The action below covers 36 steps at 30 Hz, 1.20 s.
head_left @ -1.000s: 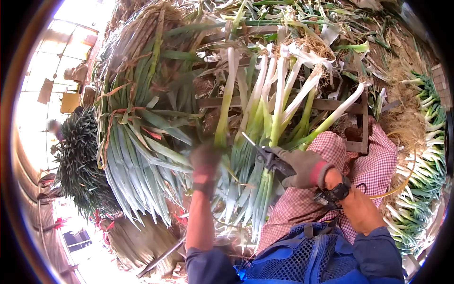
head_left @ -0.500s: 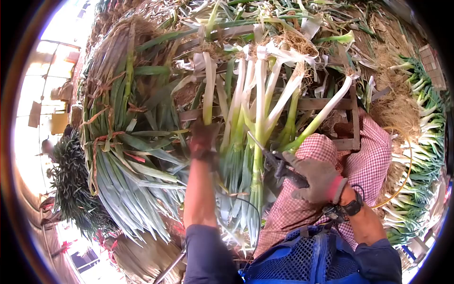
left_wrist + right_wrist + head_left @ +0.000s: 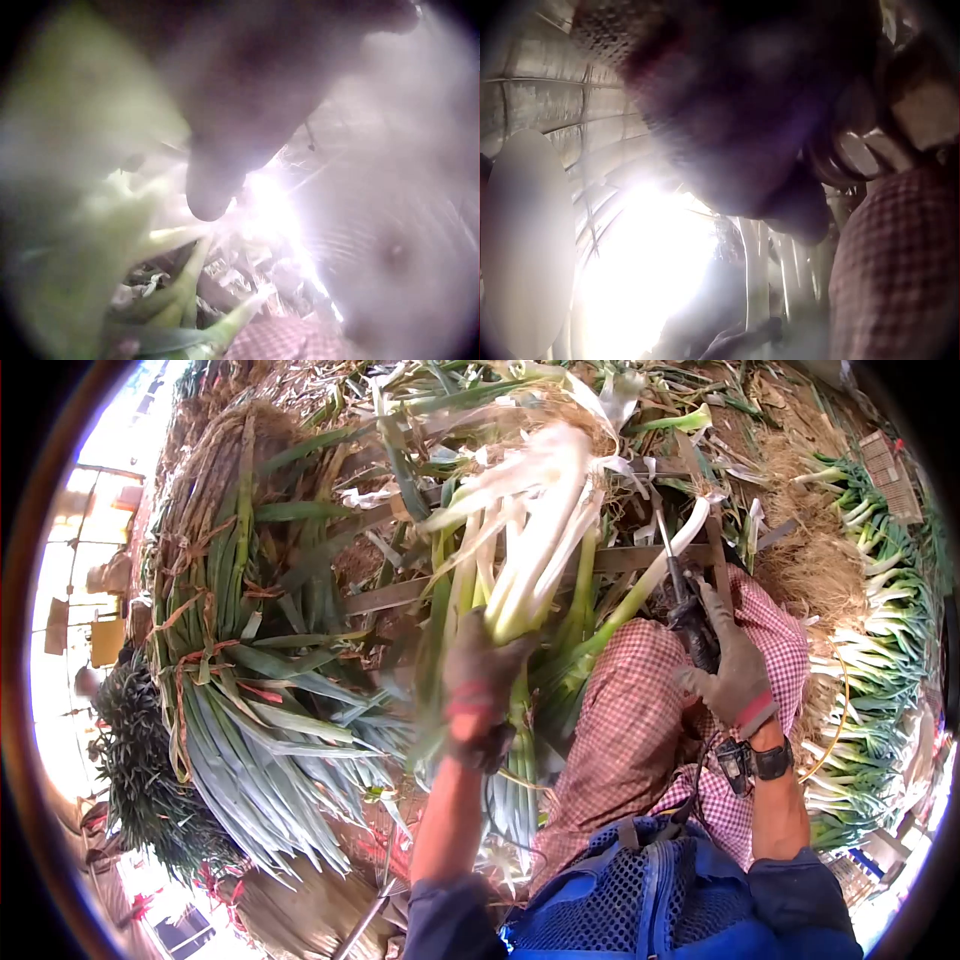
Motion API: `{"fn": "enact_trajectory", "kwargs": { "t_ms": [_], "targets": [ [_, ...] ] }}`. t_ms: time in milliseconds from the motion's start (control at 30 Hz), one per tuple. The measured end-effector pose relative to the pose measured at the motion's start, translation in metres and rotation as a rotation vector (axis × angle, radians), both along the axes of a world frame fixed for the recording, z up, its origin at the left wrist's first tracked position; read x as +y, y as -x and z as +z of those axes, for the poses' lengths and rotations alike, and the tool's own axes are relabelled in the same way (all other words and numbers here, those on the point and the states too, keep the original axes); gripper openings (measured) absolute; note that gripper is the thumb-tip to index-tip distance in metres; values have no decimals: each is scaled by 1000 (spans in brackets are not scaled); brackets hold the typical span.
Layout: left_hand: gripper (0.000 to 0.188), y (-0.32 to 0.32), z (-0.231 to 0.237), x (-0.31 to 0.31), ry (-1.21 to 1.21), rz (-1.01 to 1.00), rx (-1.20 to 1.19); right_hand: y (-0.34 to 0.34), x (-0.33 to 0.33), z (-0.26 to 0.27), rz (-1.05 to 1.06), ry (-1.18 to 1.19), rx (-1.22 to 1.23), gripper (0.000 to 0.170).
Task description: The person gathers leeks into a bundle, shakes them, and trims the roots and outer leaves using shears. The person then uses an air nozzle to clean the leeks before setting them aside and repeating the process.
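Observation:
My gloved left hand (image 3: pixel 488 668) grips the stalks of long green onions (image 3: pixel 535 565) at their pale green part, over the pile in front of me. Their white ends and roots point away from me, some blurred by motion. In the left wrist view a dark gloved finger (image 3: pixel 214 187) hangs beside a blurred green stalk (image 3: pixel 82 142). To the right, above the checked trouser leg, my gloved right hand (image 3: pixel 738 672) holds a black air blow gun (image 3: pixel 692 625) with a thin metal nozzle pointing away. The right wrist view shows mostly dark glove (image 3: pixel 735 127).
At left stands a large tied bundle of green onions (image 3: pixel 260 710). Beneath the loose stalks is a wooden frame (image 3: pixel 630 557). A row of trimmed onions (image 3: pixel 895 630) lies at far right, near a pile of roots (image 3: pixel 810 550) and a thin yellow hose (image 3: pixel 845 710). Loose leaves litter the back.
My left hand has moved right onto the onion stalks, whose white ends have shifted. The right hand has moved right and up, its air blow gun swinging from up-left to nearly straight away.

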State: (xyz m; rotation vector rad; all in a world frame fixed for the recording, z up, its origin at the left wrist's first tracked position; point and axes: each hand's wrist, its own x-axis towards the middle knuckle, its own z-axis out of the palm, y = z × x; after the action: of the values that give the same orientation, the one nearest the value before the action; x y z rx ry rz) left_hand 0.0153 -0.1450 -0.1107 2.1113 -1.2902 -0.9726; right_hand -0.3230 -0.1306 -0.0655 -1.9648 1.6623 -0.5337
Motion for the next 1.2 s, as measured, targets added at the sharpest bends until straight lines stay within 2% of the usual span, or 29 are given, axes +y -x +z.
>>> {"fn": "enact_trajectory", "kwargs": {
  "t_ms": [33, 67, 133, 200, 267, 300, 333, 367, 400, 433, 467, 500, 533, 567, 633, 667, 733, 767, 833, 867, 900, 933, 1000, 1067, 1100, 1133, 1200],
  "targets": [
    [69, 14, -10, -7, 2, -52, -225, 4, 4, -1, -84, -83, 12, 110],
    [68, 27, -6, -10, -8, -91, -295, 9, 6, -2, -92, -78, 12, 110],
    [65, 42, -9, -17, -86, -157, -459, 25, 6, -16, -254, -236, 126, 115],
    [61, 39, -24, -22, -77, -141, -467, 43, 5, -33, -322, -293, 170, 117],
    [56, 21, -39, -25, -72, -114, -482, 50, 3, -42, -344, -547, 440, 111],
    [51, 7, -42, -28, -67, -111, -342, 44, 6, -40, -316, -462, 512, 102],
    [47, -5, -45, -29, -62, -109, -201, 38, 5, -38, -317, -459, 508, 102],
    [44, -9, -32, -30, -49, -120, -231, 28, -1, -29, -295, -410, 464, 96],
    [44, -23, -34, -29, -85, -83, -69, 18, -8, -20, -278, -360, 421, 92],
    [42, -29, -32, -24, -65, -29, 60, 8, -19, -13, -280, -353, 327, 79],
    [41, -36, -30, -18, -48, 27, 189, -2, -26, -14, -285, -359, 321, 79],
    [39, -38, -17, -15, -18, 39, 148, -14, -31, -16, -195, -182, 448, 73],
    [39, -41, -4, -8, 8, 61, 268, -27, -39, -17, -99, -3, 571, 68],
    [39, -47, 5, -3, 21, 64, 278, -47, -55, -3, -47, -200, 415, 70],
    [39, -57, 23, 6, 51, 89, 321, -79, -74, -23, -4, -201, 129, 70],
    [37, -63, 25, 11, 97, 73, 374, -94, -78, -57, -14, -11, 2, 71],
    [34, -71, 35, 23, 98, 106, 401, -127, -110, -57, 31, -406, -118, 69],
    [34, -74, 40, 30, 99, 111, 394, -141, -119, -60, -91, -620, -420, 59],
    [38, -77, 50, 38, 77, 96, 380, -158, -131, -80, -217, -842, -846, 48],
    [38, -78, 57, 42, 78, 99, 372, -170, -125, -72, -359, -820, -969, 47],
    [38, -79, 64, 46, 74, 95, 406, -174, -121, -64, -357, -809, -1149, 44],
    [37, -80, 70, 49, 70, 89, 441, -180, -115, -57, -357, -811, -1155, 44],
    [36, -80, 82, 53, 143, 122, 483, -191, -104, -28, -115, -593, -1525, 42],
    [37, -84, 105, 51, 133, 117, 500, -193, -93, 17, -95, -574, -1658, 40],
    [36, -82, 118, 51, 144, 117, 505, -185, -91, 37, 40, -557, -1624, 40],
    [38, -83, 127, 52, 175, 90, 485, -183, -91, 41, 44, -553, -1628, 40],
    [39, -87, 136, 52, 182, 42, 573, -180, -91, 51, 342, -517, -1421, 41]
  ]
}}
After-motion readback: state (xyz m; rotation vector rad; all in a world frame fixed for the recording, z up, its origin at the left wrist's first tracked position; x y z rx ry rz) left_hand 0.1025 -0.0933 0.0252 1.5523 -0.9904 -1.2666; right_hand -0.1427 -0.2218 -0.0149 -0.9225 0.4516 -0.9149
